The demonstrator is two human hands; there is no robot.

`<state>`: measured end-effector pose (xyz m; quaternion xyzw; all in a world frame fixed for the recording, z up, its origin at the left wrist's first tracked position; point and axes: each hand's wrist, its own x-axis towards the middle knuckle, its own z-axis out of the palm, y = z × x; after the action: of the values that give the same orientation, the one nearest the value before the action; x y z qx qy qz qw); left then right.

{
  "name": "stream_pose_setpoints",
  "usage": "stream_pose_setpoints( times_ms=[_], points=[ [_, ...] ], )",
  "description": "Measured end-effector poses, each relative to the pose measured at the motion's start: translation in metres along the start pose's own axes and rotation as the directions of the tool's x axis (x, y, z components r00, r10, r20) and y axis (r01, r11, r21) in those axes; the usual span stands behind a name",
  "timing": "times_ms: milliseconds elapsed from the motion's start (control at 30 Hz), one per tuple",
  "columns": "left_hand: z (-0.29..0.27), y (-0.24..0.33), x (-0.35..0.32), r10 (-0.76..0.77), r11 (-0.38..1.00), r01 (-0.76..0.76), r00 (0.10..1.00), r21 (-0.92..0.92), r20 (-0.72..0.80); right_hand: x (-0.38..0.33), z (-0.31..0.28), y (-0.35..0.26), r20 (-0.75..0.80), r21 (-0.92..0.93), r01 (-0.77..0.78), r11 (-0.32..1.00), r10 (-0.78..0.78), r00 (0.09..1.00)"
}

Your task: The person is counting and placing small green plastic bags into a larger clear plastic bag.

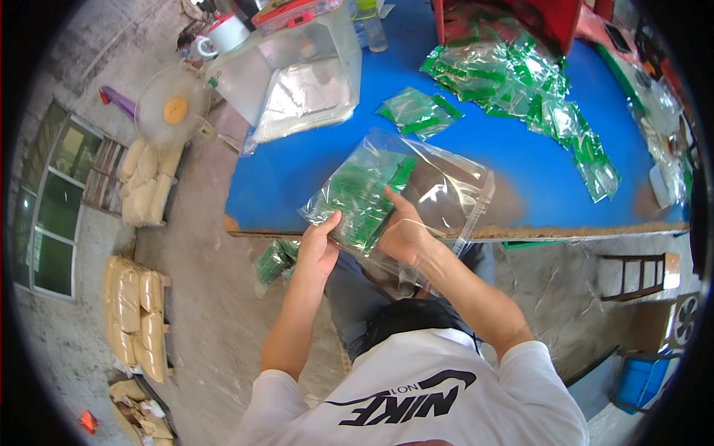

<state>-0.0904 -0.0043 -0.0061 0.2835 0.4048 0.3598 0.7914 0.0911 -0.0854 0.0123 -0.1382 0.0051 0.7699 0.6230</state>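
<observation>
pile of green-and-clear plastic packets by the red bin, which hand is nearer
Right. Right hand: left of the pile, on its near side; left hand: farther left.

White T-shirt (424,383) — dark trousers (346,297)

- Blue-topped table (268,186), brown near edge
- Translucent plastic bin (236,95), far left
- Flat green-and-clear plastic packets (559,119), right
- Clear bottle (375,34), yellow-green cap, far middle
</observation>
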Motion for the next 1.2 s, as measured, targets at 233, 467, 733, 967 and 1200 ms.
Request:
stream_pose_setpoints(
  times_ms=[233,467,733,967,1200],
  points=[
    [0.000,0.018,-0.007,-0.047,0.953,0.064,0.997,-0.298,0.066,0.010,-0.003,0.014,-0.022,-0.143,-0.098,0.985,0.096,0.995],
    [-0.018,0.026,-0.004,-0.042,0.999,0.046,0.987,0.020,-0.156,0.011,-0.025,-0.010,-0.173,-0.409,-0.133,0.903,0.067,0.983],
    [-0.057,0.089,0.044,0.070,0.982,-0.043,0.987,0.182,-0.146,0.012,-0.002,0.038,-0.070,-0.461,-0.046,0.886,0.015,0.997],
    [-0.082,0.124,0.036,0.699,0.433,-0.256,0.701,0.864,-0.143,-0.070,0.013,-0.054,0.113,-0.953,0.036,0.301,0.244,0.963],
    [-0.017,0.056,0.071,0.246,-0.621,-0.403,0.714,0.672,0.656,0.096,-0.053,-0.207,0.529,-0.666,-0.075,-0.742,-0.541,0.654]
  ],
)
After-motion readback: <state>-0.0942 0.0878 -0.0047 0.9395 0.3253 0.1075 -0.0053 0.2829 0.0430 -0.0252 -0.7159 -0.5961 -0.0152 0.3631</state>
